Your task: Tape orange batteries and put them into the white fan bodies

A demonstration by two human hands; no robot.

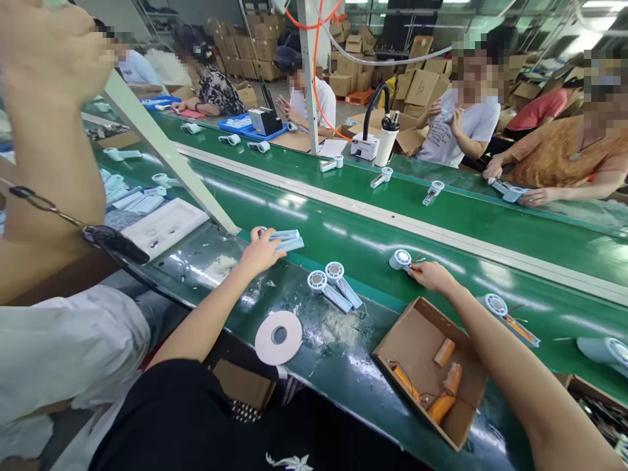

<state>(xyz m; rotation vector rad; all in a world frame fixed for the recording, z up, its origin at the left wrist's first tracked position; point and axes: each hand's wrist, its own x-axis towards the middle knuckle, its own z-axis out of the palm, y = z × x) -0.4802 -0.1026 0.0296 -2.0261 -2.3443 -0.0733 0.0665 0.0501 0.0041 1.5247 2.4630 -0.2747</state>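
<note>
My left hand (262, 250) is closed on two slim pale blue plastic pieces (290, 244), whose near-left ends vanish under my fingers. My right hand (432, 276) grips a pale blue plastic fan with a round head (401, 259) by its handle end; the hand covers most of that handle, and thin wires poke out beside it. The fan is over the near lane of the glossy green conveyor belt (363, 239).

Between my hands, on the near bench edge, two more pale blue fans with round grilles (335, 271) lie side by side. Nearer sits one flat white roll (279, 337). To its right, an open brown cardboard box (392, 320) holds at least four orange cylinders (444, 352); my right forearm crosses its right side, so I can't make out everything there. Farther right lie one fan with an orange cylinder in its handle (496, 305) and another pale blue piece (606, 351), cut off at the right border.

Bare belt runs from my hands to the long white rail (363, 204). On the left, another person's raised forearm (53, 150) hides part of the bench.
</note>
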